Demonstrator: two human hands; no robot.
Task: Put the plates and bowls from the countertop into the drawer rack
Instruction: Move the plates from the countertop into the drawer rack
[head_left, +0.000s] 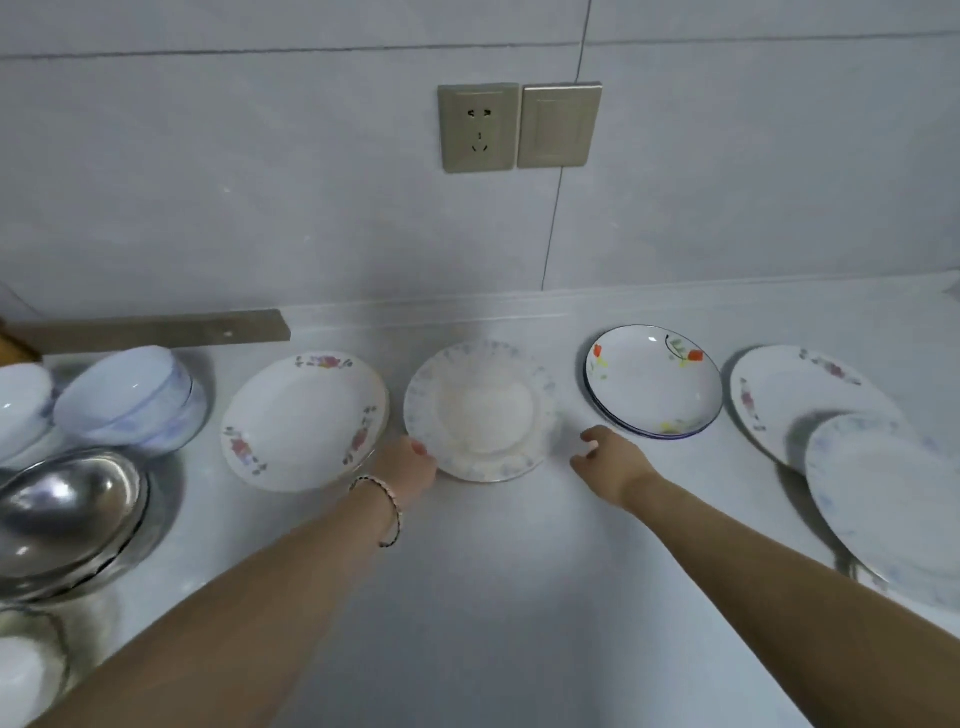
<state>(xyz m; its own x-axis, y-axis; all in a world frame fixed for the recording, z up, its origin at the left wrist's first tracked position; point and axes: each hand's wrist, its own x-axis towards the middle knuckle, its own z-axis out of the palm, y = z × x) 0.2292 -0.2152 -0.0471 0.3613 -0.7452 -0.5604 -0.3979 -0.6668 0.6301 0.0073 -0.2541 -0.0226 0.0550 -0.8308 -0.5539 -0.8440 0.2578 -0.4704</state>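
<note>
A row of plates lies on the white countertop (493, 571). In the middle sits a pale plate with a faint blue rim pattern (480, 410). My left hand (408, 467) touches its near-left edge, fingers curled at the rim. My right hand (605, 457) hovers just right of that plate, fingers apart, holding nothing. A pink-flowered plate (304, 421) lies to the left. A blue-rimmed plate with red flowers (654, 382) lies to the right. Farther right are another pink-flowered plate (789, 395) and a blue-patterned plate (893, 509) overlapping it. The drawer rack is out of view.
Upturned white-and-blue bowls (130, 397) and steel bowls (67, 519) crowd the left end of the counter. Another white bowl (26, 670) sits at the bottom left. A socket and switch (519, 127) are on the tiled wall behind.
</note>
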